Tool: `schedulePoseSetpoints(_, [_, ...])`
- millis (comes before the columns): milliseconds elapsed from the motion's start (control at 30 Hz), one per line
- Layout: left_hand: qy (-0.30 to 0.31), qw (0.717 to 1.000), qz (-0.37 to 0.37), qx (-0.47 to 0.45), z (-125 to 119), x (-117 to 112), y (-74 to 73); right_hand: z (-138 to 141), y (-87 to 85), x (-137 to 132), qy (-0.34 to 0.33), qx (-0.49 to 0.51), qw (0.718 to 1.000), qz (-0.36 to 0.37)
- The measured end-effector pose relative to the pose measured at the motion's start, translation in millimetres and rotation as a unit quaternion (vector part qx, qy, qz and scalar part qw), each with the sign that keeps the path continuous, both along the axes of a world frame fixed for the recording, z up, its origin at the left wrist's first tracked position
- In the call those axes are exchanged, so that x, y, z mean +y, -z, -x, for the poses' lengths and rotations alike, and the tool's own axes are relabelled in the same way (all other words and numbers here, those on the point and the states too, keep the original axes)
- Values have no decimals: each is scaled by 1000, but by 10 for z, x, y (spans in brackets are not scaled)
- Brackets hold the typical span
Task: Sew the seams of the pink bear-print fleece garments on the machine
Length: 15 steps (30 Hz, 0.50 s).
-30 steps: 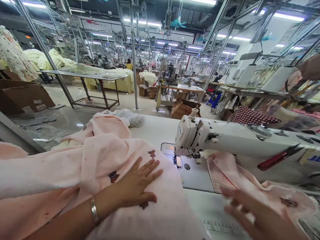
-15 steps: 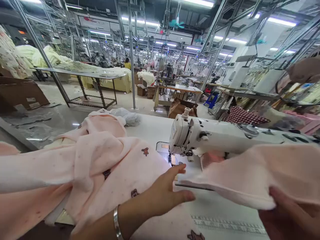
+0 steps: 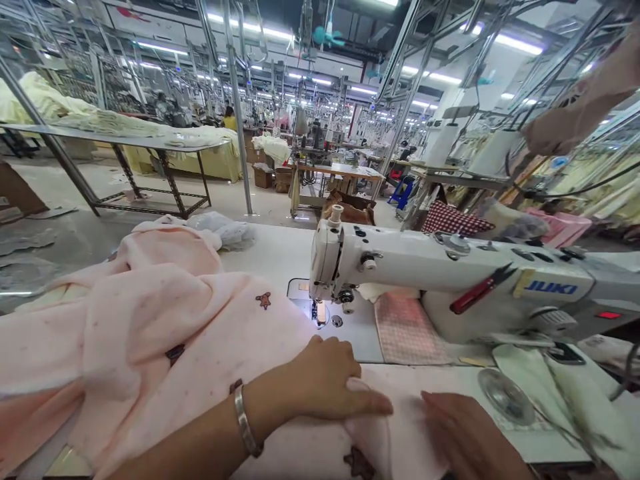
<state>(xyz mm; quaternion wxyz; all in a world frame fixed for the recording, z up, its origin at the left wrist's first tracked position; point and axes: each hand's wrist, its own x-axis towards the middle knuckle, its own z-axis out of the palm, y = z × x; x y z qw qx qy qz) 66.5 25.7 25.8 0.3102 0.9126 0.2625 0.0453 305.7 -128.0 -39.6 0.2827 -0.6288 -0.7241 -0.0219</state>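
A large pale pink fabric piece (image 3: 240,333) with small brown bear-like motifs lies bunched on the left of the sewing table and runs flatter toward the middle. My left hand (image 3: 320,383), with a silver bangle at the wrist, has its fingers curled and its thumb over a fold of this fabric, just in front of the needle area. To its right, my right hand (image 3: 465,427) rests on the pink fabric with fingers stretched out, slightly blurred. The white sewing machine (image 3: 390,260) stands behind both hands, its lamp lit at the presser foot (image 3: 316,312).
Pink checked cloth (image 3: 407,327) lies under the machine arm. Red thread snips (image 3: 480,290) sit on the machine's front. A clear round dish (image 3: 506,397) and pale cloth lie at right. Clear plastic (image 3: 225,230) sits at the table's back. Beyond stands a long table (image 3: 125,140) with cream fabric.
My right hand has brought the raised pink fabric down and left onto the table, uncovering the machine's right side. My left hand has closed from spread fingers onto the fabric. The view has shifted right.
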Motion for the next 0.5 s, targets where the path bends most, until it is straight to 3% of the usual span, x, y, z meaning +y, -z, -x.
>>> schedulePoseSetpoints(100, [-54, 995, 80, -5, -75, 89, 39, 47, 43, 180, -7, -19, 1000, 3])
schedulePoseSetpoints(267, [-25, 993, -109, 26, -66, 111, 197, -6, 166, 188, -1, -3, 1000, 24])
schedulePoseSetpoints(367, [-24, 992, -124, 11, -84, 101, 209, -58, 138, 195, -9, -9, 999, 36])
schedulePoseSetpoints(500, [-42, 987, -136, -71, -45, 62, 73, -158, -54, 253, -9, -16, 999, 34])
